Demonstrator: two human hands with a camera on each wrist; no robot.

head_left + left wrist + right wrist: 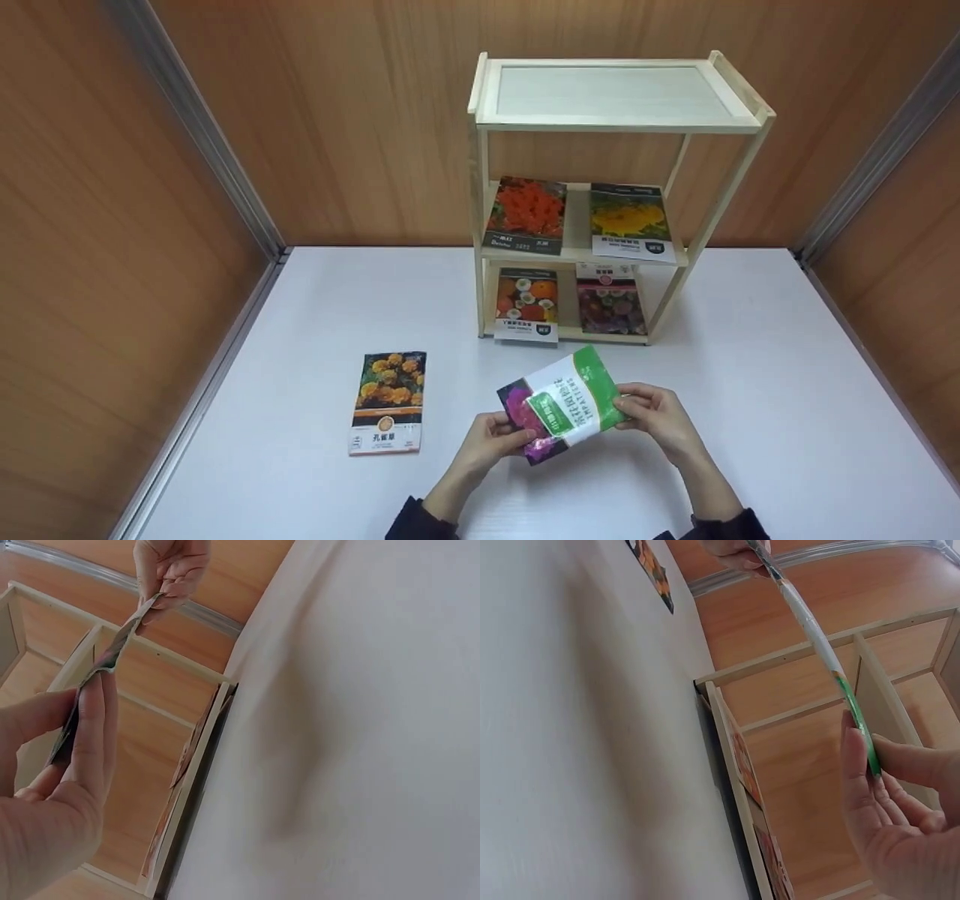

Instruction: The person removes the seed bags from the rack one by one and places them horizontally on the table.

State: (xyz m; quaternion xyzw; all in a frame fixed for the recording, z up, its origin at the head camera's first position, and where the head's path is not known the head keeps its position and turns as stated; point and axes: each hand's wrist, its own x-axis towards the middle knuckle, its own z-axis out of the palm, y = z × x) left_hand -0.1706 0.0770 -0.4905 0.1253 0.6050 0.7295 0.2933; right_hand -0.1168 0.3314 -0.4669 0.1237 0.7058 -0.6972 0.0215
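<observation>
Both hands hold a flower seed packet (562,397) above the white table, in front of the shelf. It is green and white with magenta blooms and the word IMPATIENS. My left hand (486,448) pinches its dark lower-left end, thumb on the printed face. At the green end, my right hand (660,420) pinches the edge between thumb and fingers. The left wrist view shows the packet (112,656) edge-on, slightly bent, between left hand (67,765) and right. In the right wrist view its green end sits in the right hand's (900,802) pinch.
A marigold seed packet (387,405) lies on the table (300,322) at the left. Behind the hands stands a pale wooden shelf (615,122). Its middle tier bears red (527,214) and yellow (630,221) flower packets; its bottom tier bears orange-and-white (527,304) and purple (611,300) ones.
</observation>
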